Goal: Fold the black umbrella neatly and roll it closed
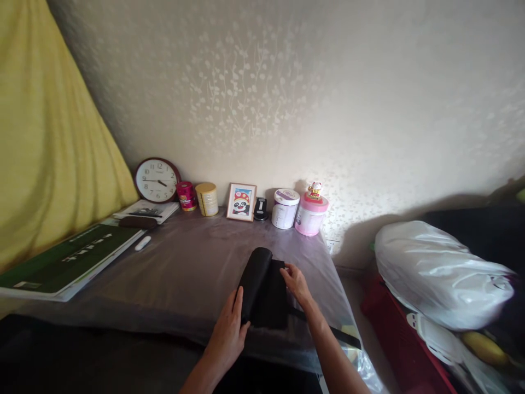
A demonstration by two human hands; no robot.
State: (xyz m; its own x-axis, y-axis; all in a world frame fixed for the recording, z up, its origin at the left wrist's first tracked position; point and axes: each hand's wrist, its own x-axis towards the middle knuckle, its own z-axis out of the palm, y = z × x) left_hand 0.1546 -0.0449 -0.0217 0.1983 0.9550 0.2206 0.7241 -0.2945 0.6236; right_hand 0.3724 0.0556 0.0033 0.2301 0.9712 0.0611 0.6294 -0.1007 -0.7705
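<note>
A black roll-up case point(257, 279) lies near the front edge of the table, its left part a thick roll and its right part a flat flap point(273, 306). My left hand point(229, 323) is closed around the lower left side of the roll, thumb towards the near end. With its fingertips, my right hand point(296, 282) pinches the upper right edge of the flap. A black strap point(345, 337) runs from the flap under my right forearm to the table's right edge. What the roll contains, if anything, is hidden.
Along the wall stand a clock point(157, 180), a pink can point(186, 196), a yellow can point(207, 199), a framed panda picture point(241, 202) and two tubs point(285, 210). A large green book point(74, 257) lies left. Right of the table, a white plastic bag point(438, 273) sits above a red box point(394, 323).
</note>
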